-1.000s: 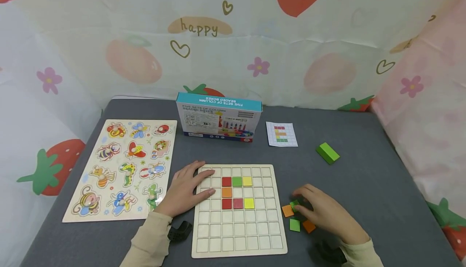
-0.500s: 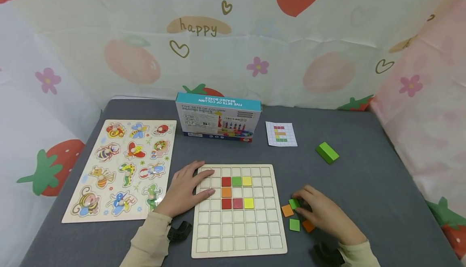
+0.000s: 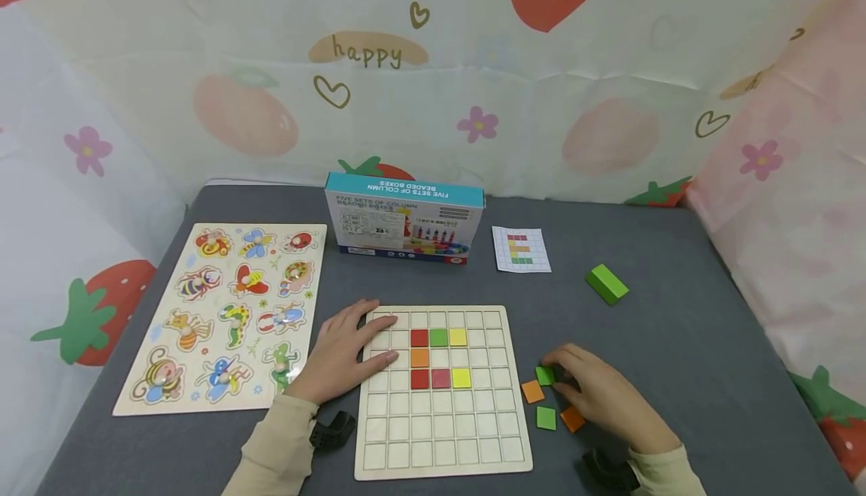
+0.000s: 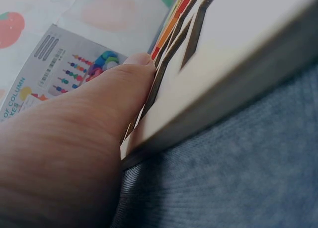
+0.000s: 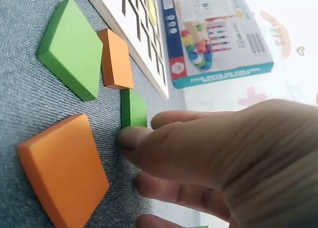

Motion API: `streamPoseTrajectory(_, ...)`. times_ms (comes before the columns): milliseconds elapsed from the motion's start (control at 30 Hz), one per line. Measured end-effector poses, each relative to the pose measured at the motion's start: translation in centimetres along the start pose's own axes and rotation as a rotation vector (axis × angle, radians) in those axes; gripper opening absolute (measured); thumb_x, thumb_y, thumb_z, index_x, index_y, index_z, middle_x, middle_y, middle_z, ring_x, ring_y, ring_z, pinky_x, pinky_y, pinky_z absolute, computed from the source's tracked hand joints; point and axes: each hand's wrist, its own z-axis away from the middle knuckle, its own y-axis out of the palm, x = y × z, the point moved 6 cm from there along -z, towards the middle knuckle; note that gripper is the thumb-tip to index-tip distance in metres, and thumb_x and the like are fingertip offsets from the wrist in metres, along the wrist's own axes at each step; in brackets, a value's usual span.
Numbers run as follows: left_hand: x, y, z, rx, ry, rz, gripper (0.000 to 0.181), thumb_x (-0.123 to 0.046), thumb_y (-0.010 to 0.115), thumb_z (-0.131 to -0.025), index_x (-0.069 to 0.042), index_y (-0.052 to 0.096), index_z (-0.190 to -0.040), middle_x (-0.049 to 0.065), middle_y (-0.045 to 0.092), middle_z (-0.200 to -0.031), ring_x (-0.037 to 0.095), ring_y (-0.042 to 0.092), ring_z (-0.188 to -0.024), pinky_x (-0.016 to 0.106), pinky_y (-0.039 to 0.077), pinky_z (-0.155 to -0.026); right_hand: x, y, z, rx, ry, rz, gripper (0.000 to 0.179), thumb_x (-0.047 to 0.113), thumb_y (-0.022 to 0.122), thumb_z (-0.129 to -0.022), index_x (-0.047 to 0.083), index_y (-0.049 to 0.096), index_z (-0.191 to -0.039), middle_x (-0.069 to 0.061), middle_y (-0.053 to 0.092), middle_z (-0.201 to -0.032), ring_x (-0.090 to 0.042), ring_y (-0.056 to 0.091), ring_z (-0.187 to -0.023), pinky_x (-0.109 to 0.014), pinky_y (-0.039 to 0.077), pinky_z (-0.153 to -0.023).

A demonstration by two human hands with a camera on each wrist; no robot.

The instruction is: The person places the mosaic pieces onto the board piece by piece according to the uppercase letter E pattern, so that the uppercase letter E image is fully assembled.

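My left hand rests on the left edge of a pale wooden grid board, fingers spread; its thumb lies along the edge in the left wrist view. Red, green, yellow and orange square tiles sit in the board's upper middle cells. Right of the board, my right hand has its thumb and index fingertips beside a green tile, loosely bent, with a gap between them; whether they touch it is hard to tell. Around it lie an orange tile, another green tile and a second orange tile.
A printed pattern card lies behind the board. A green block stands to the right. At the back is a toy box; an insect picture puzzle lies to the left. Grey cloth covers the table.
My right fingertips have drawn slightly apart from the upper green tile, and more of it shows now. The left hand stays in place on the board.
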Motion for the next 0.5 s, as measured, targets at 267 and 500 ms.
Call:
streamPoseTrajectory(267, 0.0, 0.0, 0.0, -0.002, 0.002, 0.005, 0.058, -0.057, 0.059, -0.088, -0.031, 0.050, -0.139, 0.005, 0.034, -0.153, 0.029, 0.025, -0.143, 0.058, 0.020, -0.110, 0.1, -0.3, -0.4, -0.025, 0.050, 0.016, 0.028, 0.008, 0.076, -0.081, 0.016, 0.062, -0.104, 0.007, 0.056, -0.100, -0.004, 0.056, -0.082, -0.022, 0.051, -0.068)
streamPoseTrajectory(500, 0.0, -0.1, 0.0, 0.000, 0.000, 0.008, 0.059, -0.058, 0.058, -0.088, -0.031, 0.050, -0.140, 0.005, 0.034, -0.153, 0.029, 0.024, -0.143, 0.058, 0.020, -0.110, 1.6, -0.8, -1.9, -0.051, -0.011, 0.037, 0.023, 0.010, 0.076, -0.082, 0.016, 0.063, -0.100, 0.007, 0.054, -0.103, -0.003, 0.056, -0.083, -0.021, 0.052, -0.070)
